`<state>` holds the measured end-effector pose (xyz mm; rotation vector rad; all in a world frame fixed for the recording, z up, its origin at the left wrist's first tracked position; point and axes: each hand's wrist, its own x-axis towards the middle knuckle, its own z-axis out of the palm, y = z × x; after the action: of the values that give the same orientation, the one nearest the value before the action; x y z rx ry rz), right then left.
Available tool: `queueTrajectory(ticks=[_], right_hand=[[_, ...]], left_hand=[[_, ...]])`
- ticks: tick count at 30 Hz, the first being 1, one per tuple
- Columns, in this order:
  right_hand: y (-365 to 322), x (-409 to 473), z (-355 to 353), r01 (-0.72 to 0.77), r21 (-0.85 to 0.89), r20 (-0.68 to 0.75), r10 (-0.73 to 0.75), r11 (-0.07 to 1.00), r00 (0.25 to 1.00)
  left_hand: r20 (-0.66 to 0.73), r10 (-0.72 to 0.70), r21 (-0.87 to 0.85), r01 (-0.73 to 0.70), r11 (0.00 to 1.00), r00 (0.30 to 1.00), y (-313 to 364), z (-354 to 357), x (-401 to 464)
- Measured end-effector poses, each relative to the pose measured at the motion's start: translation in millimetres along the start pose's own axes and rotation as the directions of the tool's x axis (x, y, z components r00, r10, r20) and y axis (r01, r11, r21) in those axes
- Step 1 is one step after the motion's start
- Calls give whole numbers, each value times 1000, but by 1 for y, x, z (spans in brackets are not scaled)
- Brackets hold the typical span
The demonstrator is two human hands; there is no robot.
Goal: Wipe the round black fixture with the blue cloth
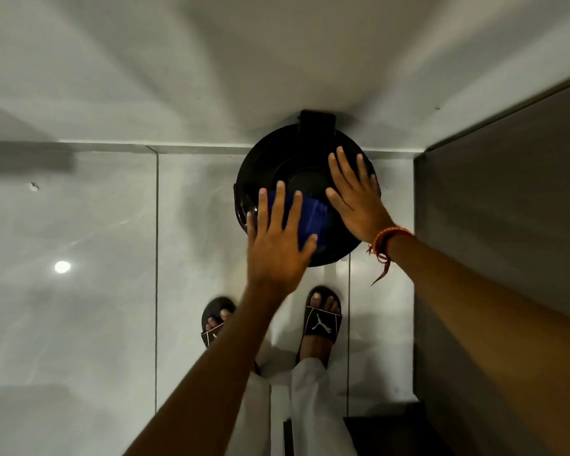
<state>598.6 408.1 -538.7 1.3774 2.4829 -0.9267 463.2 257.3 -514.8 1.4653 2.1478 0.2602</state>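
While flat, left hand (278,245) pins cloth (311,218) — fixture (277,159).

The left hand (278,248) presses a folded blue cloth (310,218) flat on the round black fixture (277,166). The right hand (356,195), fingers spread, lies flat on the fixture beside it.

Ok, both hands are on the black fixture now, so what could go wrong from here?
1. The blue cloth is only pinned under the flat, open left hand, not gripped; a fast stroke could slide it out.
2. The round black fixture seems to hang from one small bracket at the wall; pressing hard could strain it.
3. The right hand covers part of the surface, so that patch may go unwiped.
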Motion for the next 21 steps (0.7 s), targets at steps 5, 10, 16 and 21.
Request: queueTrajectory(ticks=[5, 10, 16, 21], right_hand=[[-5, 6, 20, -35, -73, -55, 31, 997, 998], [2, 9, 25, 12, -95, -76, -19, 995, 997], [2, 8, 25, 39, -100, -96, -48, 994, 994], [1, 6, 25, 40, -129, -106, -54, 991, 993]], left_hand=[[-118, -32, 128, 47, 991, 993, 16, 59, -20], [-197, 115, 194, -76, 978, 974, 11, 90, -32], [-253, -173, -73, 159, 985, 952, -33, 75, -38], [-167, -289, -357, 215, 909, 943, -76, 18, 45]])
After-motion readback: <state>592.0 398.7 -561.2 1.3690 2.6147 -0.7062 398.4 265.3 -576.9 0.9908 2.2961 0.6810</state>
